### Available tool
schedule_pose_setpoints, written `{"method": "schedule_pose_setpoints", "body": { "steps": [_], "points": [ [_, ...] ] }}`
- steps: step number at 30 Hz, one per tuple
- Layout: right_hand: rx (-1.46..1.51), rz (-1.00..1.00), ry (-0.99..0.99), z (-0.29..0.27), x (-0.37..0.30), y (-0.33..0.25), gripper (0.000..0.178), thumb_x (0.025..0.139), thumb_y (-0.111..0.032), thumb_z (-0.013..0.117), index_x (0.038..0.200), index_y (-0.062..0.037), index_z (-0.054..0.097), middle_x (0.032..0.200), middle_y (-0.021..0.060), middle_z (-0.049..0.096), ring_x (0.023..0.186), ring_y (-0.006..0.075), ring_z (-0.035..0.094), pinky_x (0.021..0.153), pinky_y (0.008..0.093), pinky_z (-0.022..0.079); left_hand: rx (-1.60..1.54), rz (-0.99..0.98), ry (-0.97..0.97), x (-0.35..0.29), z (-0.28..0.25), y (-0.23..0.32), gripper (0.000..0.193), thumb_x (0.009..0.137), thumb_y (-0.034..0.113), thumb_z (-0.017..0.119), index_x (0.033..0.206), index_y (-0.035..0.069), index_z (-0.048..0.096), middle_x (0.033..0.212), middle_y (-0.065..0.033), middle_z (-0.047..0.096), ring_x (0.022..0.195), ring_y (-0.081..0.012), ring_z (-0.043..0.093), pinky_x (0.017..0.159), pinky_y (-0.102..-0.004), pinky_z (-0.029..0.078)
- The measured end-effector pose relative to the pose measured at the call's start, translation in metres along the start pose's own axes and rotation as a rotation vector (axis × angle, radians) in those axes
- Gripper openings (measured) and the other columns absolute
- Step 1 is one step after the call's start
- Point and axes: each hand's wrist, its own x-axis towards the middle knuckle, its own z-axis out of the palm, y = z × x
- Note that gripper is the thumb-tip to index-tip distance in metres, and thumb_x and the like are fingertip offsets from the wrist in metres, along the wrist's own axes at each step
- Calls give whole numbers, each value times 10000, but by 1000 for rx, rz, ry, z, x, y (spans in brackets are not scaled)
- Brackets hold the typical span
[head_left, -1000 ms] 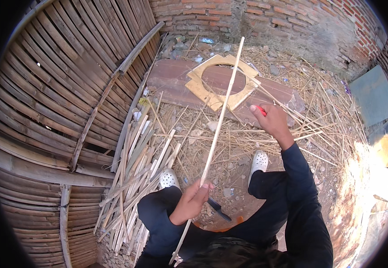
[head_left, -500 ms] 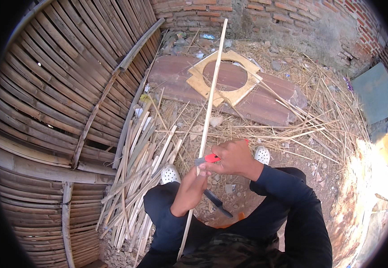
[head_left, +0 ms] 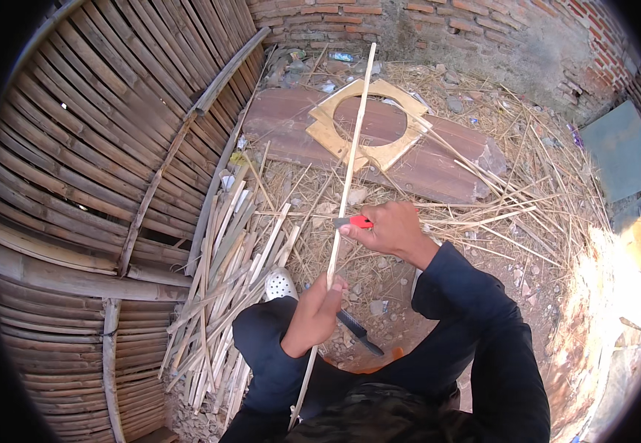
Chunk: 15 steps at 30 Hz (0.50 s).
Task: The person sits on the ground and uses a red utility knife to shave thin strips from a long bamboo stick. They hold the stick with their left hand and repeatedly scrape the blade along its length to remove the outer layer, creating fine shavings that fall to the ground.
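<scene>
A long, pale bamboo strip (head_left: 349, 166) runs from my lap up over the ground in front of me. My left hand (head_left: 314, 314) is closed around its lower part, thumb along the top. In my right hand (head_left: 395, 230) is a red utility knife (head_left: 362, 221), gripped in a fist. Its grey front end lies across the strip, above my left hand, and the right thumb presses near the strip there. Whether the edge is biting into the strip is too small to tell. A dark, flat, blade-shaped thing (head_left: 361, 334) lies on the ground beyond my left wrist.
Many split bamboo strips (head_left: 221, 273) are heaped at my left, beside a bamboo slat wall (head_left: 106, 140). Ahead, a wooden frame with a round hole (head_left: 320, 134) rests on a brown sheet (head_left: 276, 122). A brick wall (head_left: 475, 37) stands behind. My white clog (head_left: 280, 285) is near the heap.
My right hand and the utility knife have slid up along the strip, away from my left hand. The left hand keeps its hold in about the same place.
</scene>
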Motion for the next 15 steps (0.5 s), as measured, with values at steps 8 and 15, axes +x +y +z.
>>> {"method": "schedule_pose_setpoints", "body": {
  "steps": [8, 15],
  "points": [
    [-62, 30, 28, 0, 18, 24, 662, 792, -719, 562, 619, -89, 666, 469, 114, 557, 440, 289, 600, 432, 400, 454, 71, 29, -6, 4, -1, 0, 157, 1023, 166, 432, 1052, 43, 525, 648, 54, 380, 574, -37, 334, 522, -222, 296],
    [67, -106, 11, 8, -9, -7, 672, 830, -704, 526, 611, -77, 634, 477, 129, 546, 458, 325, 584, 437, 426, 436, 116, 46, -15, -4, -4, -3, 150, 1017, 157, 436, 1040, 40, 528, 658, 52, 396, 585, -40, 354, 533, -228, 313]
  ]
}}
